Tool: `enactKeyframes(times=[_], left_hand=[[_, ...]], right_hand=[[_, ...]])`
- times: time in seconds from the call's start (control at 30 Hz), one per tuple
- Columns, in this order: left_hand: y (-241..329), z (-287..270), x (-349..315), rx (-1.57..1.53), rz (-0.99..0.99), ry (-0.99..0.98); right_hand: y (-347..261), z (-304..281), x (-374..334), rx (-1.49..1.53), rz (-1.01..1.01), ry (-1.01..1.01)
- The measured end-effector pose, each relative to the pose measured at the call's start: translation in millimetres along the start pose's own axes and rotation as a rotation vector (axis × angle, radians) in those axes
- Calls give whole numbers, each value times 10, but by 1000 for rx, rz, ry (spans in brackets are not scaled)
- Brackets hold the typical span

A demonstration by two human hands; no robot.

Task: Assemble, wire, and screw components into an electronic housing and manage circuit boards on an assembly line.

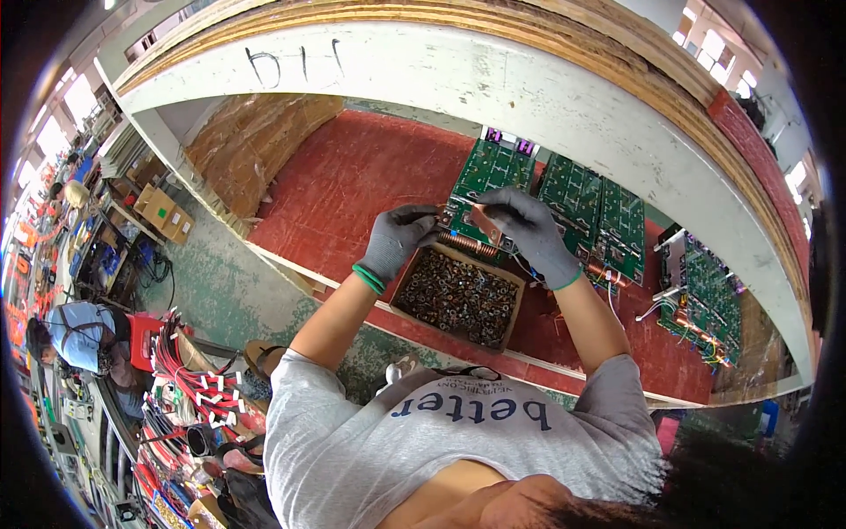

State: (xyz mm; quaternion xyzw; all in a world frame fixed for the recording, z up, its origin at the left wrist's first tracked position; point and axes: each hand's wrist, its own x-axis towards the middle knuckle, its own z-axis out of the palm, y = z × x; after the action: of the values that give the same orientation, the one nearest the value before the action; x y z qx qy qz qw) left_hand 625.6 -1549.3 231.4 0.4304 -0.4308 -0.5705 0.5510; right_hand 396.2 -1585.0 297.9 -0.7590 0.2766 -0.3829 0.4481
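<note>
The right hand (529,229), in a grey glove with a green cuff, is pinching a flat, copper-coloured metal piece (486,226) between its thumb and fingers. The left hand (401,242), gloved alike, is curling its fingers just to the left of that piece; whether its fingertips are gripping anything, I cannot tell. The copper-coloured piece is sitting in the gap between the two hands, above the near edge of a green rectangular circuit board (493,172), which is lying just beyond them. A copper wire coil (467,244) is showing directly below the piece. Nearer the body than the hands, an open brown cardboard box (514,316) is holding a heap of small metal nuts and rings (458,295). Another green board (714,291) is resting well to the right of the right hand. A red worktop (326,194) is carrying these things.
</note>
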Motion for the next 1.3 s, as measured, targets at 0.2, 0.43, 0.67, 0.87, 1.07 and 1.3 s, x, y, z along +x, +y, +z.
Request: enactKeyframes(times=[0.2,0.43,0.67,0.87,1.07,1.3], left_hand=[[-76,-52,32,-152,-55,26],[-27,-99,164,-85,-120,-19],[14,-167,225,-107,-247,-118],[75,-164,204,-94,-311,-110],[54,-225,219,-99,-373,-155],[128,-211,105,-250,-363,-279]], right_hand=[[-14,-36,-42,-24,21,21],[141,57,91,21,63,-67],[147,101,227,-68,190,-88],[168,108,215,-83,178,-84],[91,123,222,-158,187,-148],[134,270,397,-324,31,-266]])
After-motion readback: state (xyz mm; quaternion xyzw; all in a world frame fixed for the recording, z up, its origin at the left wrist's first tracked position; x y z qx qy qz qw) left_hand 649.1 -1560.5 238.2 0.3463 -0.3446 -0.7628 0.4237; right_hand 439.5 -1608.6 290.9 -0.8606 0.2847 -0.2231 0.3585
